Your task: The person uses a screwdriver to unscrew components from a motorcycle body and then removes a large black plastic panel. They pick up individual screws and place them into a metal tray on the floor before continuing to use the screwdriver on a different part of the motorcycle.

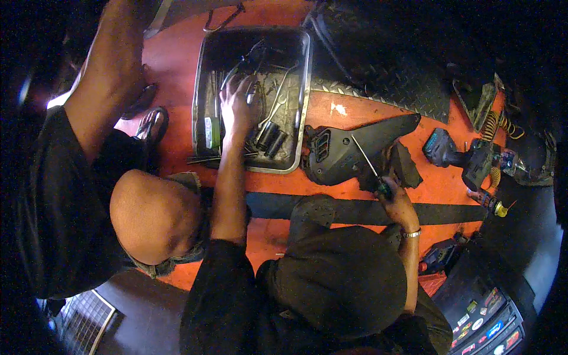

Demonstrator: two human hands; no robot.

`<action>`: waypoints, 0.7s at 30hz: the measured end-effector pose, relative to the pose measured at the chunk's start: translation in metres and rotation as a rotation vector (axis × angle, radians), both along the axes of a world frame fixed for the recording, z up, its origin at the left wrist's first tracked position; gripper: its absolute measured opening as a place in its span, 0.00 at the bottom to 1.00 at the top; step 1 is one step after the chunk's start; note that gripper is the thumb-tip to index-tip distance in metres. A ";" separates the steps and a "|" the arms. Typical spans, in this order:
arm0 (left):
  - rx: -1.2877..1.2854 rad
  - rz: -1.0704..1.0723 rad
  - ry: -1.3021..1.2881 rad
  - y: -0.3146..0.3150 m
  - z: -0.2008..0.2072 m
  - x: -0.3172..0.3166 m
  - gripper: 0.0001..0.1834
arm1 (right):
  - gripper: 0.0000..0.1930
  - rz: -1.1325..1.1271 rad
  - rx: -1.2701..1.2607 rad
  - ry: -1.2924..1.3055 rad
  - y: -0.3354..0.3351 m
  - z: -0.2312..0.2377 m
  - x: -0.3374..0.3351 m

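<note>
My left hand (239,103) reaches into a metal tray (306,94) of loose tools. Its fingers are spread over the tools, and I make out nothing gripped in them. Beside it in the tray lie a wrench (278,105), black cylindrical sockets (271,139) and a green-and-white item (211,133) along the left wall. My right hand (397,201), with a watch on the wrist, is closed round the dark green handle of a screwdriver (368,158). The screwdriver's long shaft points up and left, above a black plastic cover (343,148) to the right of the tray.
Another person's bare knee (154,216) and arm (109,71) are close on my left. At right lie a cordless power tool (447,148), a coiled yellow hose (491,127) and a can with a yellow top (497,207). A stickered tool chest (485,325) stands lower right.
</note>
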State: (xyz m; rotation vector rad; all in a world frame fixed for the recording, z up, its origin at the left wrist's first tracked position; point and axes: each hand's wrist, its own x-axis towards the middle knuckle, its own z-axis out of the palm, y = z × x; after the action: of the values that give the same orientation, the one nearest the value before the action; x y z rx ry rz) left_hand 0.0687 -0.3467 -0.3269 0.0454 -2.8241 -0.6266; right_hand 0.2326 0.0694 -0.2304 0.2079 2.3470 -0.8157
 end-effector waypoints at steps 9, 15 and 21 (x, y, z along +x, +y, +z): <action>0.009 0.092 0.007 0.007 0.000 0.002 0.30 | 0.21 -0.019 -0.071 -0.012 0.002 0.000 0.001; -0.053 0.143 0.041 0.011 0.002 0.026 0.36 | 0.22 0.046 -0.011 0.065 0.002 -0.009 0.007; 0.211 0.279 -0.415 0.059 0.035 0.075 0.40 | 0.23 -0.003 -0.022 -0.083 -0.002 -0.007 0.005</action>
State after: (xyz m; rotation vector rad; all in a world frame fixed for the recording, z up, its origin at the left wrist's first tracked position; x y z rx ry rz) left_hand 0.1438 -0.2881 -0.2917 0.6675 -3.0341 -0.9353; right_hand 0.2378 0.0673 -0.2378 0.2314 2.2596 -0.8185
